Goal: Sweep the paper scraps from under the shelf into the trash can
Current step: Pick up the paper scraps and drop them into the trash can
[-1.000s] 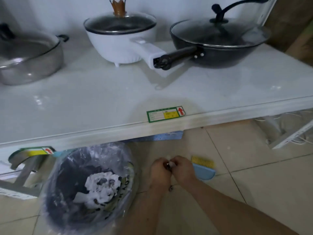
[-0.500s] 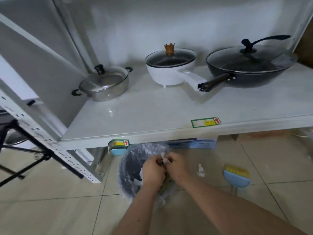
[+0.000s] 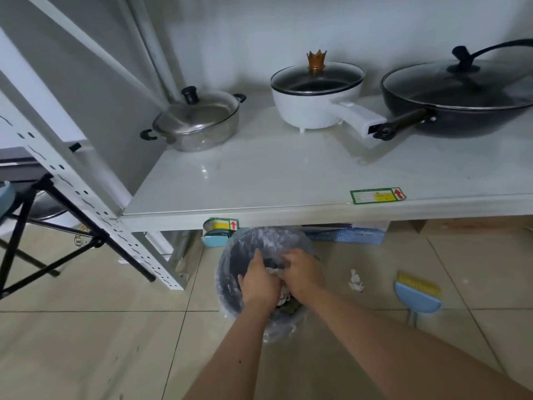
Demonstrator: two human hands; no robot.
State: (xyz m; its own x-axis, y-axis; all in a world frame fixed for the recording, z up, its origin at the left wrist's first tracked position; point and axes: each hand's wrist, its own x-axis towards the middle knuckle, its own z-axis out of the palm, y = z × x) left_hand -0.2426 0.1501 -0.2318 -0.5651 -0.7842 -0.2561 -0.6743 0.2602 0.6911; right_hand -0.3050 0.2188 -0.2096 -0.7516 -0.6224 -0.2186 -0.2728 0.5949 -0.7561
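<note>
A: Forearms low in frame, both reaching fwd over the trash can [image 3: 230,272]. From my remote seat: left hand [image 3: 257,280] and right hand [image 3: 302,274] are bunched together right over the bin mouth, fingers curled round a crumpled wad of paper scraps [image 3: 275,272] pinched between them. How hard the squeeze is, can't tell; knuckles hide the palms.

B: Why both hands on one wad?

A: My guess is they cup it so bits don't flutter off before the drop. Hands sit inside the rim line, so a release should land in the liner. More white paper shows in the bin under the wrists.

B: Anything left on the floor?

A: Yep, one stray scrap [image 3: 355,281] on the tile, just right of the bin, between it and the blue dustpan [image 3: 418,300]. Pan lies flat, yellow brush [image 3: 418,285] lying at its far end, prob parked there while the hands do the grabbing.

B: And further back?

A: Bin is tucked at the shelf [image 3: 288,174] edge, close to where the scraps come from. Blue box [image 3: 346,235] under the shelf behind it. Up top: steel pot [image 3: 199,125], white pot [image 3: 317,96], black wok [image 3: 461,102]. Not done yet imo; that stray scrap needs fetching.
</note>
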